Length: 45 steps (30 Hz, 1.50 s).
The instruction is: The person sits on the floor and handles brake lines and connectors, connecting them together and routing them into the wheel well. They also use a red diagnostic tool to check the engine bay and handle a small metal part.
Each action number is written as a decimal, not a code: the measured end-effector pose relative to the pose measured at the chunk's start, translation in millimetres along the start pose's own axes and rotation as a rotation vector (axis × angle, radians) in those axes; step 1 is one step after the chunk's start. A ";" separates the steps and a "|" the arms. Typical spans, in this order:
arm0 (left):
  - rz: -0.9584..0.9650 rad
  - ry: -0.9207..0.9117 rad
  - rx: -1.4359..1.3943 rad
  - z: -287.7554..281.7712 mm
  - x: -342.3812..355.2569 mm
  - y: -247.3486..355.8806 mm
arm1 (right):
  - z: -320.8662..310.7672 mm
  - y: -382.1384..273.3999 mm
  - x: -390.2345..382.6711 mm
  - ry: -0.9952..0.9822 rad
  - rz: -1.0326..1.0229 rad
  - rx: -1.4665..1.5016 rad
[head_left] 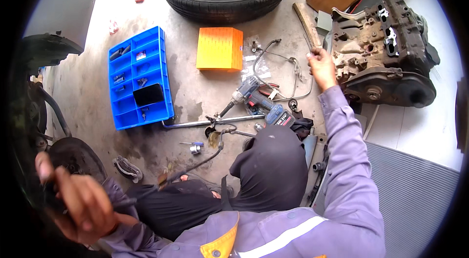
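At the right, my right hand (pixel 323 68) is raised beside the engine block, its fingertips pinched on a thin dark cable (pixel 311 82). That cable loops over the floor near small clear plastic bags (pixel 261 68). My left hand (pixel 85 204) is at the lower left, close to dark vehicle parts. It is blurred, with its fingers curled at a dark thing I cannot make out. A dark hose (pixel 198 164) with fittings stretches above my legs. Between the hands, a cordless impact wrench (pixel 259 99) lies on the floor.
A blue compartment tray (pixel 117 106) holds small parts and a black phone (pixel 148 94). An orange box (pixel 220 49) and a wheel (pixel 224 1) are farther off. The engine block (pixel 381 57) stands right. A long metal bar (pixel 210 122), screwdriver (pixel 190 143) and socket (pixel 195 149) lie nearby.
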<state>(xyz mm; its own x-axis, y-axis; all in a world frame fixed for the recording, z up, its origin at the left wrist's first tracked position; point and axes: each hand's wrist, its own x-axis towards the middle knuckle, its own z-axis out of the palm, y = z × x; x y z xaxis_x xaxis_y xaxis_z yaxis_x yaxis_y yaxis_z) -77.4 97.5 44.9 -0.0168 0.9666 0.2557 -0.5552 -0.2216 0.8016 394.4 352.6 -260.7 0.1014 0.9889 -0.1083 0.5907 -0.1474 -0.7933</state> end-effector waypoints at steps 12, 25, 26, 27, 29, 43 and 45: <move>0.108 0.508 0.312 24.5 -32.3 -32.7 | 142.2 81.6 76.5 -0.173 0.341 0.149; 0.143 0.435 0.488 26.9 11.0 -31.1 | 147.7 -25.0 30.6 0.092 -0.056 0.123; 0.123 0.424 0.555 28.8 15.8 -26.1 | 129.7 -58.9 12.8 0.009 -0.109 0.162; 0.101 0.447 0.490 34.3 31.0 -31.9 | 103.8 -79.9 0.2 0.034 -0.215 0.230; 0.067 0.517 0.427 45.9 58.0 -43.5 | 53.3 -134.4 -22.8 0.039 -0.513 0.246; -0.107 0.087 0.158 61.3 176.4 -35.1 | -2.0 -356.8 -76.2 -0.285 -0.948 0.423; -0.052 0.107 0.193 54.2 170.9 -29.8 | 6.9 -383.3 -101.9 -0.413 -0.724 0.659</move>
<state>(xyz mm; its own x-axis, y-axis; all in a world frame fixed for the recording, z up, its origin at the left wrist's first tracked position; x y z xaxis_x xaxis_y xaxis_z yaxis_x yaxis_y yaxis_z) -18.7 262.3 94.1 -0.0858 0.9833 0.1606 -0.3885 -0.1814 0.9034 152.1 308.5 50.3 -0.4537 0.7846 0.4225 -0.1617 0.3937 -0.9049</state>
